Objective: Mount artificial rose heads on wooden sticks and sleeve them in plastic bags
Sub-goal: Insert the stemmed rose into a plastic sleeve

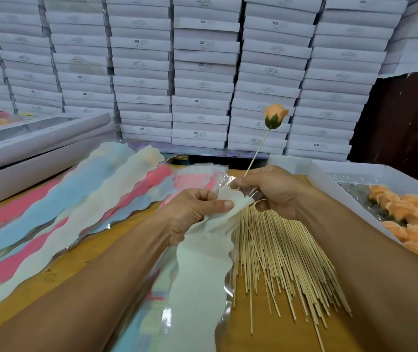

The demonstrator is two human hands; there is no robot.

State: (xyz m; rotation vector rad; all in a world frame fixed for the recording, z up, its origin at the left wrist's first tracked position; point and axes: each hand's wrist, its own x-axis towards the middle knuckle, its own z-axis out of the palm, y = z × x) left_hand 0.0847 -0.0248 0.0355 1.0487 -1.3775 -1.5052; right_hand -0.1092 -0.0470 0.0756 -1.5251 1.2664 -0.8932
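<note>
Nearest you, a white-backed plastic bag (197, 283) trails down the wooden table (80, 252) toward your body, with loose wooden sticks (279, 252) fanned out just to its right. Your left hand (192, 212) pinches the bag's upper end between thumb and curled fingers. Your right hand (271, 190), just beyond, is curled around a single stick (257, 152) at the bag's clear mouth; the stick slants up and away, carrying an orange rose head (275, 115) on its tip. Left lie more bags (63, 199) in pink, blue and cream. Right, a white tray (330, 174) holds orange rose heads (411, 214). Stacked white boxes (203, 72) fill the far side.
</note>
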